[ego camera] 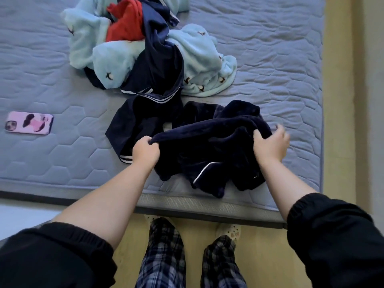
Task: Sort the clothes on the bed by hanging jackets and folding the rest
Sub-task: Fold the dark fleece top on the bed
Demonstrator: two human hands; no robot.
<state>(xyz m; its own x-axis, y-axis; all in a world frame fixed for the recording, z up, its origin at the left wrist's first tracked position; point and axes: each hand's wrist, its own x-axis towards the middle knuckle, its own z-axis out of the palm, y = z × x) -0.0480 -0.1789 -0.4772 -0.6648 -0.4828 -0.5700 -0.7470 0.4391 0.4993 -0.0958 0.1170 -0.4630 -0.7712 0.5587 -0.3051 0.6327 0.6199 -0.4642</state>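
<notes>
A dark fleece [207, 142] is held by both hands at the near edge of the bed [270, 59]. It is crumpled, and its long axis runs from left to right, about parallel with that edge. Its upper fold is stretched between the two hands, and its lower part lies on the mattress right at the edge. A thin white piping is seen on this lower part. Which end is the top of the garment cannot be told.

The left hand [145, 151] is closed as a fist on the left end of the fold, with the cloth bunched in the fingers. The right hand [270, 145] grips the right end: the thumb is curled over the cloth, while the fingers behind are blurred and partly hidden.

Farther on the bed, a striped garment [158, 69] in navy is laid with its long axis from far to near. Its near end, with white stripes, lies just beside the left hand and touches the dark fleece. A light blue fleece [116, 59] is spread under and around it, and a red garment [126, 23] is tucked in at the far side.

A phone [29, 122] in a pink case lies flat on the mattress, well apart to the left. Plaid trousers [164, 256] are seen below, on the floor [336, 100].
</notes>
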